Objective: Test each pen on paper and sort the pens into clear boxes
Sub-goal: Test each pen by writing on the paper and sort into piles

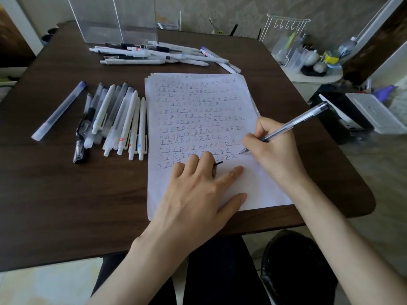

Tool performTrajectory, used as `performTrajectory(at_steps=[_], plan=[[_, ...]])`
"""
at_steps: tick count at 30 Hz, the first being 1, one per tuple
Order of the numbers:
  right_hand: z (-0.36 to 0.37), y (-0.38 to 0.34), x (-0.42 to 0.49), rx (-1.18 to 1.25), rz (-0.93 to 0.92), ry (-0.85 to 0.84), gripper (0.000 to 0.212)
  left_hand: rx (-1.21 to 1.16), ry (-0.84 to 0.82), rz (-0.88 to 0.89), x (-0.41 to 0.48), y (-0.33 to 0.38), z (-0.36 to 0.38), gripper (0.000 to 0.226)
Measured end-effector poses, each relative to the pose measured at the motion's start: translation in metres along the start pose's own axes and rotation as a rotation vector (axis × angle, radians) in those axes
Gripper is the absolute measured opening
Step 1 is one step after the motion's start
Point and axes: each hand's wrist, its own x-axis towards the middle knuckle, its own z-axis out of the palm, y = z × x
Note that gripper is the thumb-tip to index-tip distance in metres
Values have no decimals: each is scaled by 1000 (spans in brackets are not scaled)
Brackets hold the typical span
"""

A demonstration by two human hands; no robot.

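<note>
Your right hand (272, 148) pinches the clear pen (295, 122), whose tip touches the paper (198, 102) just left of your fingers. Your left hand (198, 194) lies flat on the sheet with its fingers spread (a small dark piece (218, 163) pokes out between two). A pile of pens (119, 119) lies beyond it to the left.

We saw a dark brown wood-grain table (66, 194), a white paper (253, 188) covered in rows of black, red and blue marks, mostly white pens (129, 119), one frosted pen (58, 111) with a blue cap, a clear pen (295, 122), and a grey damask-patterned wall (242, 12).
</note>
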Motion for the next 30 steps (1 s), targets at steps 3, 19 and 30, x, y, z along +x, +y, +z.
performTrajectory(at_steps=[3, 19, 30], plan=[[-1, -1, 0, 12, 7, -5, 30, -9, 7, -7, 0, 0, 0, 51], [-1, 2, 2, 18, 12, -11, 30, -14, 6, -21, 1, 0, 0, 52], [0, 1, 1, -1, 2, -42, 34, -31, -6, -4, 0, -1, -3, 52]])
